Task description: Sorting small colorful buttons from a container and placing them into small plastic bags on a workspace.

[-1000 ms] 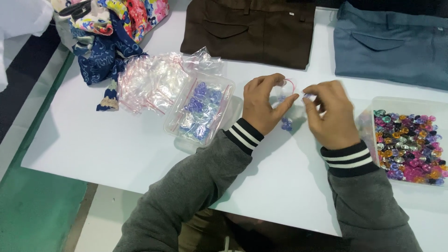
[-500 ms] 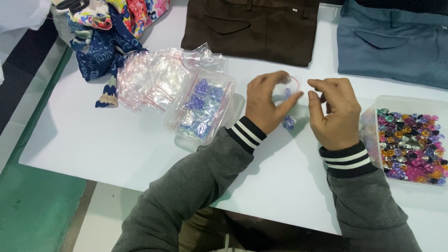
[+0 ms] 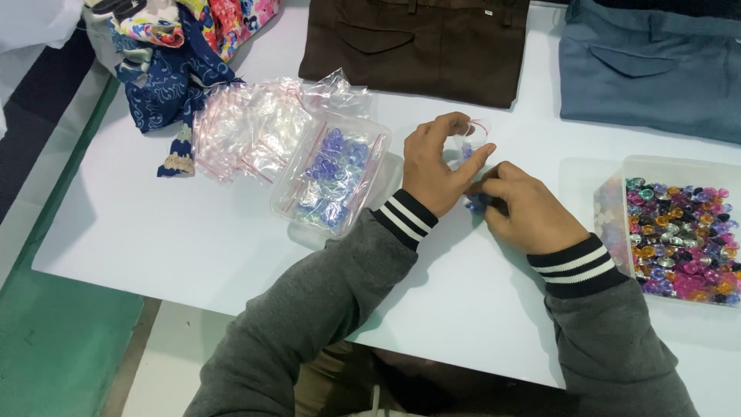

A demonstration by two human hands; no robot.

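Head view: a small clear plastic zip bag with a red seal strip (image 3: 469,147) is held above the white tabletop (image 3: 154,232), right of centre and toward the far side. The left hand (image 3: 440,166) grips it, fingers curled around the bag's upper part with the thumb pressed against its right side. A few small blue translucent beads (image 3: 474,204) show at the bag's lower end, just above the tabletop. The right hand (image 3: 529,212) lies just right of the bag, knuckles up, its fingers bunched narrowly at the bag's lower edge; whether they pinch a bead or the bag itself cannot be told. Both wrists carry grey sleeves with black-and-white striped cuffs.

Just left of the left hand stands a clear rectangular plastic tray filled with bagged blue and purple beads (image 3: 332,174). Touching its far left edge is a loose pile of empty clear zip bags with red seal strips (image 3: 251,135). Further left, at the far left corner, lies a heap of patterned fabric in dark blue, red and white (image 3: 166,58).

At the right edge, well apart from the right hand, sits a clear plastic box of mixed multicoloured beads (image 3: 679,235). Along the far edge lie folded brown trousers (image 3: 417,42) and folded grey-blue trousers (image 3: 656,69), side by side. A green floor (image 3: 54,340) shows at the near left.
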